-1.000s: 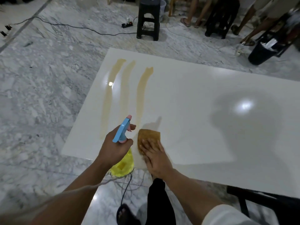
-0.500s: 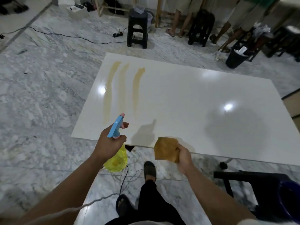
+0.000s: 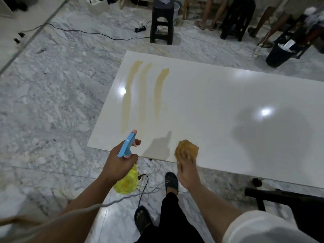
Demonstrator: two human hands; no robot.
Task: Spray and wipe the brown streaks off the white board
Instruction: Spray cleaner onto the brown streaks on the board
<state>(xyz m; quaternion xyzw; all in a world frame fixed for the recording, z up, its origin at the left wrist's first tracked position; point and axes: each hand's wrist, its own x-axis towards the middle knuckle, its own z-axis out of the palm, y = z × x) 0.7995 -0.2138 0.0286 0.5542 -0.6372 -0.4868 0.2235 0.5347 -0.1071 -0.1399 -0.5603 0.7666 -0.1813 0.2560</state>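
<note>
**Listener:** Below your head camera, what lies in front of you?

**Me:** At my feet a large white board point(image 3: 228, 106) lies flat over a grey marble floor point(image 3: 52, 102). Three brown streaks point(image 3: 142, 95) run lengthwise down its left part, side by side, from near the far edge toward the near edge. The right part is glossy, with bright spots of reflected light.

**Listener:** What are your hands doing?

**Me:** My left hand point(image 3: 119, 162) is wrapped closed around the neck of a spray bottle point(image 3: 127, 165). Its head is blue with a pink nozzle tip, its body yellow and see-through, hanging below my fist over the floor just off the board's near edge. My index finger reaches forward by the trigger; I cannot tell whether it is pressing. The nozzle points up the board, toward the near ends of the streaks.

**Listener:** And the right?

**Me:** My right hand point(image 3: 186, 167) lies palm down, fingers spread flat on a brown wiping cloth point(image 3: 187, 149). The cloth sits bunched on the board at its near edge, right of the streaks and apart from them. This hand is a little blurred.

**Listener:** Anything else nearby?

**Me:** My dark sandal point(image 3: 171, 181) stands on the floor between my arms, with thin cables beside it. Beyond the board stand a black stool point(image 3: 161, 23) and a black bucket point(image 3: 278, 55), with other people's legs in the far background.
</note>
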